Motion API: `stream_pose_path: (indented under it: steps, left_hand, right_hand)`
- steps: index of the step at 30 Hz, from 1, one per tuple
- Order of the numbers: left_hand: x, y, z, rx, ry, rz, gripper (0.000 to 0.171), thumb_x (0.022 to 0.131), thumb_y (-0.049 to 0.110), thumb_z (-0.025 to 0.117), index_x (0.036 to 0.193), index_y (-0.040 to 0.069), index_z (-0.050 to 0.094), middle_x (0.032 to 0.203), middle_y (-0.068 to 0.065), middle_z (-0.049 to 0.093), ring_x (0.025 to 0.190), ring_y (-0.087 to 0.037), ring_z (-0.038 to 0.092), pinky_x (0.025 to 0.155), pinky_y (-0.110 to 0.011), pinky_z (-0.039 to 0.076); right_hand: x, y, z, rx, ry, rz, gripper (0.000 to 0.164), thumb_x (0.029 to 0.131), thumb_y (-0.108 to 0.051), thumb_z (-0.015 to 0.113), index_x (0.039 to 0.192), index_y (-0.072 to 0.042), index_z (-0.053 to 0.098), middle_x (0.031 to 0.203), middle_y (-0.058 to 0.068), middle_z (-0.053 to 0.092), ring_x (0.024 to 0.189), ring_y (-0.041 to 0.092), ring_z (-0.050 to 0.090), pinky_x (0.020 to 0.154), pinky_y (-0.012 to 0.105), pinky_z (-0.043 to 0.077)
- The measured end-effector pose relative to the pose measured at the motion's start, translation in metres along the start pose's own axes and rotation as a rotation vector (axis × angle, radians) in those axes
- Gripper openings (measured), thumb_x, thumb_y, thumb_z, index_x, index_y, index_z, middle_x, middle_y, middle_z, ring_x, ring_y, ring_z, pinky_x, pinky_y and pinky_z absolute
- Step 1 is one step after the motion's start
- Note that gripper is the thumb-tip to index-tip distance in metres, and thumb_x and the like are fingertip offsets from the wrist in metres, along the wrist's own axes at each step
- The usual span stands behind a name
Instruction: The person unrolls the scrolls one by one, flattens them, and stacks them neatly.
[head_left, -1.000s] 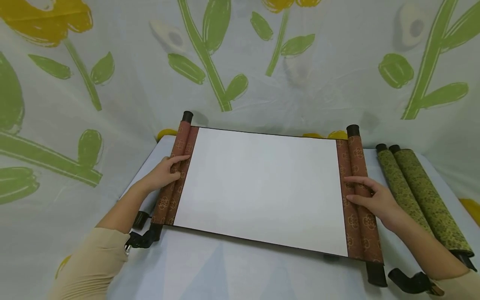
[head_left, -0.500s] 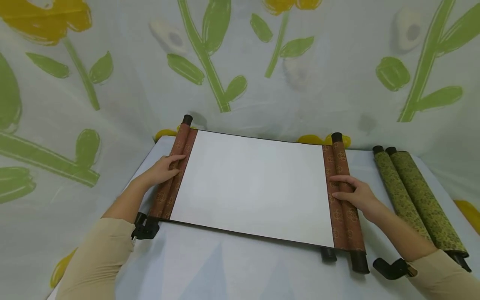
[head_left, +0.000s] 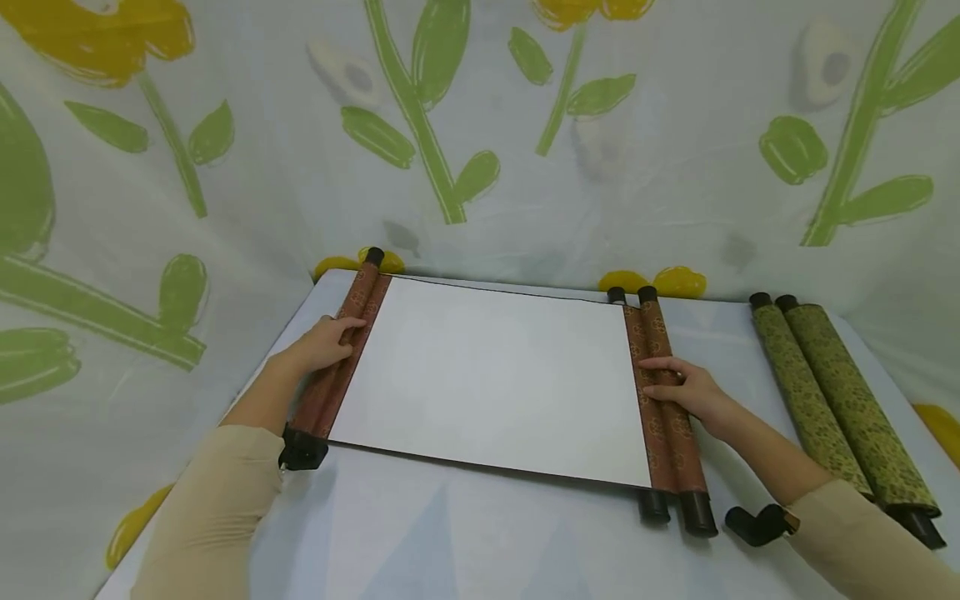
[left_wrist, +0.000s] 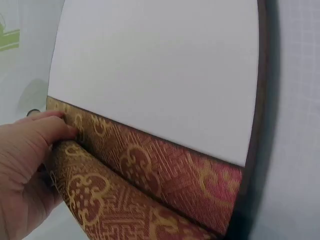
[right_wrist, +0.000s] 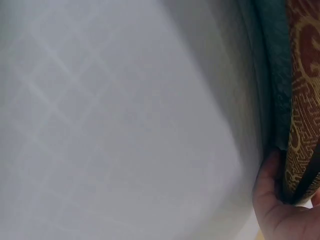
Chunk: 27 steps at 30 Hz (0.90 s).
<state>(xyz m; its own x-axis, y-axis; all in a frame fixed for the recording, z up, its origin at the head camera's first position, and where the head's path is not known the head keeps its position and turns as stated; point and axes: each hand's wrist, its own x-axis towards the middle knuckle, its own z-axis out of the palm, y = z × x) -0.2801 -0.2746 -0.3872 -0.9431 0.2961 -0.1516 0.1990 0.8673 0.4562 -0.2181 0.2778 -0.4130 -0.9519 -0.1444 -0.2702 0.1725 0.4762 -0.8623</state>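
Note:
A hanging scroll (head_left: 487, 375) lies stretched between my hands, blank white in the middle with red-brown, gold-patterned brocade at both ends. My left hand (head_left: 322, 342) grips its left roller (head_left: 315, 400). In the left wrist view, the left fingers (left_wrist: 55, 127) curl over that brocade roll. On the other side my right hand (head_left: 690, 390) holds the right roller (head_left: 678, 433), fingertips on the brocade strip. The right wrist view shows the thumb (right_wrist: 270, 190) against the patterned roll (right_wrist: 305, 100). Black knobs (head_left: 654, 506) of another rod stick out from under the scroll's right end.
Two green patterned rolled scrolls (head_left: 847, 400) with black ends lie side by side at the table's right. The pale cloth-covered table (head_left: 450, 533) meets a flower-printed curtain (head_left: 262, 125) at the back. Black wrist devices (head_left: 757, 525) sit at both forearms.
My right hand has moved left with the right roller, and the scroll has come down nearer the table. Both black knobs of the rod beneath now show. The left hand keeps its grip.

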Motion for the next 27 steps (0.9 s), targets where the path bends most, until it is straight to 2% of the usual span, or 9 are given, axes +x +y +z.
stream_pose_path:
  steps: [4,8,13,21,27]
  left_hand:
    - [0.0,0.001,0.004,0.042,0.021,-0.037,0.052,0.085,0.0,0.048,0.137,-0.003,0.043,0.124,-0.04,0.038,0.105,-0.044,0.043,0.077,-0.05,0.043]
    - [0.003,0.002,0.011,0.085,0.051,-0.026,0.051,0.083,-0.001,0.048,0.134,-0.001,0.045,0.121,-0.043,0.031,0.105,-0.05,0.039,0.078,-0.054,0.042]
    - [0.005,0.001,0.022,0.143,0.091,-0.015,0.046,0.084,-0.002,0.05,0.13,-0.001,0.049,0.12,-0.041,0.028,0.104,-0.048,0.034,0.078,-0.052,0.041]
    - [0.0,-0.001,0.028,0.106,0.118,-0.046,0.043,0.09,0.0,0.051,0.132,-0.004,0.048,0.133,-0.038,0.022,0.121,-0.052,0.025,0.09,-0.058,0.038]
    - [0.005,0.008,0.032,0.031,0.174,-0.06,0.051,0.093,0.013,0.053,0.139,-0.004,0.04,0.14,-0.036,0.027,0.128,-0.053,0.027,0.098,-0.061,0.033]
  right_hand:
    - [0.001,0.0,0.002,0.024,-0.022,0.017,0.063,0.087,-0.023,0.069,0.138,0.0,0.041,0.15,0.029,0.019,0.138,0.047,0.014,0.105,0.059,0.023]
    - [0.0,0.001,0.003,0.044,-0.027,0.043,0.06,0.089,-0.021,0.066,0.14,-0.002,0.04,0.15,0.029,0.017,0.137,0.046,0.017,0.105,0.058,0.026]
    - [-0.004,0.001,0.003,0.042,-0.015,0.046,0.058,0.091,-0.017,0.062,0.141,0.0,0.038,0.149,0.031,0.019,0.132,0.046,0.025,0.102,0.057,0.029]
    - [-0.009,-0.003,0.006,0.074,0.068,0.076,0.056,0.089,-0.01,0.064,0.138,0.005,0.04,0.148,0.034,0.016,0.136,0.049,0.017,0.106,0.059,0.022]
    - [-0.02,0.0,0.006,0.007,0.091,0.025,0.065,0.09,-0.019,0.064,0.142,0.005,0.033,0.146,0.034,0.019,0.131,0.05,0.024,0.102,0.061,0.027]
